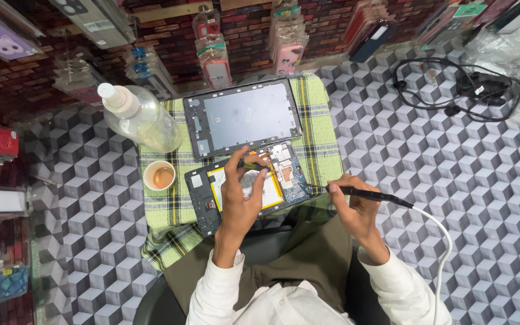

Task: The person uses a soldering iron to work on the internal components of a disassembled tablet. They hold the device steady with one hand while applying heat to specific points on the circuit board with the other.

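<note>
Pinning the tablet with tweezers in the left hand, the right hand is gripping an iron at its edge.

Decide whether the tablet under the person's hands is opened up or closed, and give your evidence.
Opened up. The tablet shows its yellow-edged battery and circuit board, and the detached panel lies apart above it on the green checked cloth.

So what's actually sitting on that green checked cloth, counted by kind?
Tablet parts: 2, the detached screen panel and the opened tablet body under the left hand
Clear bottles: 1
Small cups: 1
Total: 4
The corded soldering iron in the right hand only reaches over the cloth.
</note>
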